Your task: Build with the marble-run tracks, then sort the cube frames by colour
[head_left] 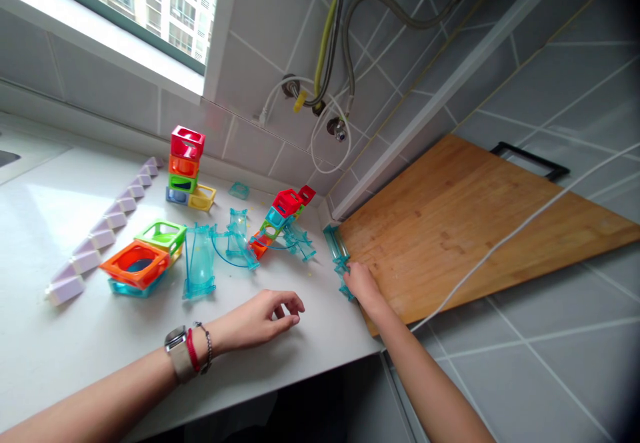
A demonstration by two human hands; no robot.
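Observation:
My left hand [277, 313] hovers over the white counter with nothing in it, its fingers loosely bent and the thumb apart. At the counter's right end, my right hand [361, 283] has its fingers closed on a clear teal plastic track piece [345, 286] beside a wooden board. Another teal track piece [337, 243] lies just behind it. Left of centre lie a wide teal chute piece [200, 263] and a curved teal track [233, 253]. A leaning group of red, teal, green and orange cube frames [287, 203] stands among more teal pieces.
A stack of coloured cube frames [186, 163] stands near the wall. Orange and green frames [137, 263] lie at left, beside a white zigzag strip [115, 220]. The wooden board [450, 230] leans against the tiled wall, a white cable [490, 253] crossing it. Hoses [347, 50] hang behind.

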